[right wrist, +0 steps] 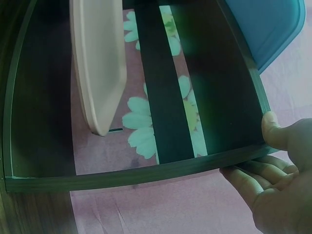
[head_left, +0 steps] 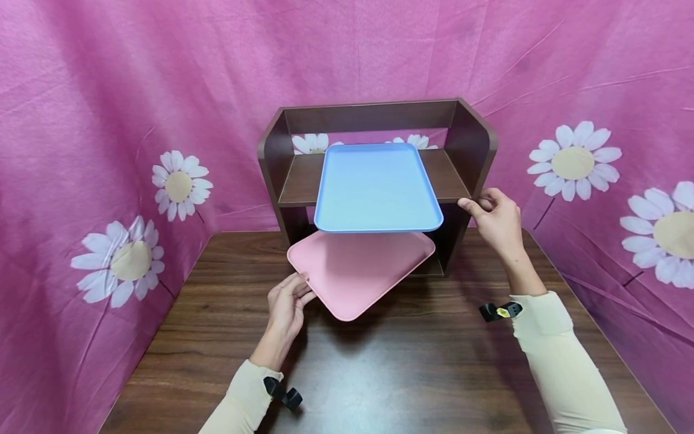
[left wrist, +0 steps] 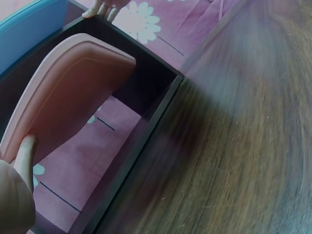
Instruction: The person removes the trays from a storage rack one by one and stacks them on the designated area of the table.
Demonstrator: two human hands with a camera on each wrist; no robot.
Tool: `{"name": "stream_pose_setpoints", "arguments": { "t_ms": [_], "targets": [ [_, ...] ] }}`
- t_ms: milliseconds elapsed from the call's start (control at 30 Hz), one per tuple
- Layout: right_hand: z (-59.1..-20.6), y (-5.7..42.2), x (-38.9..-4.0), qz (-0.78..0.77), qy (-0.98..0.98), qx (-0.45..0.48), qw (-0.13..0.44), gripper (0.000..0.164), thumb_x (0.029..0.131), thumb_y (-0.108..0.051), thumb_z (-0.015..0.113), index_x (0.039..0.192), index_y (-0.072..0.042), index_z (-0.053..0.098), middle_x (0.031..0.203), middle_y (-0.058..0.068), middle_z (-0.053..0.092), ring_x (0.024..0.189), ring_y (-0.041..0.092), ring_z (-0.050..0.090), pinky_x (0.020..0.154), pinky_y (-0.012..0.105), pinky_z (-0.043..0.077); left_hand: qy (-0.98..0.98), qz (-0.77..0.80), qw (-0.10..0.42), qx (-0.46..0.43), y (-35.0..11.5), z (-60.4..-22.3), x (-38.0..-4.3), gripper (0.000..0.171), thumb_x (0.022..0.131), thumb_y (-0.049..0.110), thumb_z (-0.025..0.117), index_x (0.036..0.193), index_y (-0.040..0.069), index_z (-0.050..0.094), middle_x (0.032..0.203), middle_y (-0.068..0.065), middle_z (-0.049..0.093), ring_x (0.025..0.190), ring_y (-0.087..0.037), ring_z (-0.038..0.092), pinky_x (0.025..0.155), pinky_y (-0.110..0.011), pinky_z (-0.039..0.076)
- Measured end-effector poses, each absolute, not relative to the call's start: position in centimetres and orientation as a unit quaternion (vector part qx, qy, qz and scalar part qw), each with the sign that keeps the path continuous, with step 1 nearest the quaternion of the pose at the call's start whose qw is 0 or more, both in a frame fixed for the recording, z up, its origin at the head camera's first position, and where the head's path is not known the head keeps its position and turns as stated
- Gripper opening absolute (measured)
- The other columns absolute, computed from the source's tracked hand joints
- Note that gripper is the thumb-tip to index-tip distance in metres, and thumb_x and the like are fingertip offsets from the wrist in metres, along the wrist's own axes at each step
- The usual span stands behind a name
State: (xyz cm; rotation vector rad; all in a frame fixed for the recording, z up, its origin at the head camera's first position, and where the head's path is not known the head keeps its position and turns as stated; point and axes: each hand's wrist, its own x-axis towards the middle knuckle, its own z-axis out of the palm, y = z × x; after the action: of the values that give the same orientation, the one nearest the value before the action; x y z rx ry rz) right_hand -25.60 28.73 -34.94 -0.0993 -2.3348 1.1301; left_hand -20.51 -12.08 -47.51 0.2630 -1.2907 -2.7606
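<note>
My left hand (head_left: 285, 304) pinches the left edge of a pink tray (head_left: 358, 271), thumb on one face and fingers beneath. The tray is tilted and turned askew, one corner toward me, its far part at the lower opening of a dark brown shelf unit (head_left: 477, 147). In the left wrist view the tray's underside (left wrist: 83, 97) shows, raised off the tabletop. My right hand (head_left: 499, 223) grips the unit's right side panel near the middle board, thumb (right wrist: 274, 131) on the front and fingers outside. A blue tray (head_left: 379, 187) lies on the middle board, its front overhanging.
The unit stands at the back of a brown wooden table (head_left: 228, 343). Pink cloth (head_left: 347, 54) with white daisies hangs behind and on both sides, close to the unit's back. The blue tray's front edge juts out above the pink tray.
</note>
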Motion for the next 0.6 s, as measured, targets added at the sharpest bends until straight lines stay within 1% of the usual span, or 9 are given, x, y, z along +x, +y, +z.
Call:
{"name": "stream_pose_setpoints", "arguments": {
  "t_ms": [133, 233, 267, 367, 433, 500, 600],
  "targets": [
    [-34.9, 28.8, -25.6, 0.419, -0.867, -0.042, 0.266, 0.044, 0.094, -0.042, 0.082, 0.105, -0.002, 0.067, 0.062, -0.025, 0.047, 0.073, 0.007, 0.043, 0.066, 0.026, 0.035, -0.425, -0.901, 0.038, 0.077, -12.5, -47.3, -20.5, 0.026, 0.098, -0.008, 0.056, 0.083, 0.008, 0.072, 0.069, -0.003, 0.075, 0.066, -0.013, 0.075, 0.061, -0.03, 0.066],
    [-34.8, 28.8, -25.6, 0.418, -0.868, -0.043, 0.266, 0.044, 0.094, -0.043, 0.082, 0.104, -0.003, 0.067, 0.063, -0.02, 0.044, 0.073, 0.008, 0.041, 0.066, 0.026, 0.034, -0.423, -0.903, 0.036, 0.075, -12.8, -47.2, -20.6, 0.02, 0.096, -0.007, 0.06, 0.085, 0.004, 0.072, 0.07, -0.005, 0.076, 0.067, -0.015, 0.076, 0.061, -0.031, 0.066],
    [-34.9, 28.8, -25.6, 0.417, -0.868, -0.043, 0.266, 0.044, 0.093, -0.044, 0.083, 0.103, -0.003, 0.067, 0.063, -0.019, 0.043, 0.073, 0.008, 0.041, 0.066, 0.027, 0.034, -0.421, -0.904, 0.036, 0.073, -12.9, -47.2, -20.6, 0.014, 0.094, -0.006, 0.063, 0.087, 0.002, 0.072, 0.071, -0.006, 0.076, 0.066, -0.015, 0.076, 0.061, -0.031, 0.066],
    [-34.9, 28.9, -25.6, 0.414, -0.87, -0.042, 0.265, 0.045, 0.093, -0.045, 0.082, 0.102, -0.004, 0.067, 0.064, -0.016, 0.041, 0.072, 0.009, 0.039, 0.065, 0.028, 0.033, -0.42, -0.904, 0.029, 0.068, -13.3, -47.2, -20.6, 0.015, 0.095, -0.006, 0.062, 0.087, 0.0, 0.073, 0.071, -0.006, 0.077, 0.066, -0.015, 0.076, 0.061, -0.031, 0.066],
    [-34.9, 28.9, -25.6, 0.414, -0.87, -0.042, 0.265, 0.045, 0.094, -0.045, 0.082, 0.102, -0.004, 0.067, 0.063, -0.017, 0.041, 0.072, 0.008, 0.04, 0.065, 0.028, 0.033, -0.423, -0.904, 0.024, 0.061, -13.5, -47.1, -20.6, 0.021, 0.097, -0.007, 0.058, 0.085, 0.001, 0.073, 0.07, -0.006, 0.076, 0.065, -0.014, 0.075, 0.06, -0.03, 0.065],
    [-34.9, 28.9, -25.6, 0.414, -0.87, -0.043, 0.264, 0.045, 0.094, -0.044, 0.082, 0.103, -0.003, 0.067, 0.064, -0.017, 0.042, 0.073, 0.009, 0.04, 0.065, 0.028, 0.033, -0.429, -0.902, 0.016, 0.053, -13.8, -47.0, -20.6, 0.03, 0.099, -0.008, 0.052, 0.082, 0.005, 0.073, 0.07, -0.005, 0.077, 0.065, -0.013, 0.074, 0.06, -0.029, 0.065],
    [-34.9, 28.8, -25.6, 0.413, -0.87, -0.042, 0.264, 0.045, 0.094, -0.044, 0.082, 0.103, -0.003, 0.067, 0.063, -0.018, 0.042, 0.072, 0.008, 0.04, 0.065, 0.028, 0.033, -0.434, -0.9, 0.006, 0.042, -14.1, -47.0, -20.6, 0.034, 0.101, -0.008, 0.05, 0.082, 0.008, 0.074, 0.07, -0.004, 0.077, 0.065, -0.012, 0.074, 0.06, -0.028, 0.064]
  ]
}}
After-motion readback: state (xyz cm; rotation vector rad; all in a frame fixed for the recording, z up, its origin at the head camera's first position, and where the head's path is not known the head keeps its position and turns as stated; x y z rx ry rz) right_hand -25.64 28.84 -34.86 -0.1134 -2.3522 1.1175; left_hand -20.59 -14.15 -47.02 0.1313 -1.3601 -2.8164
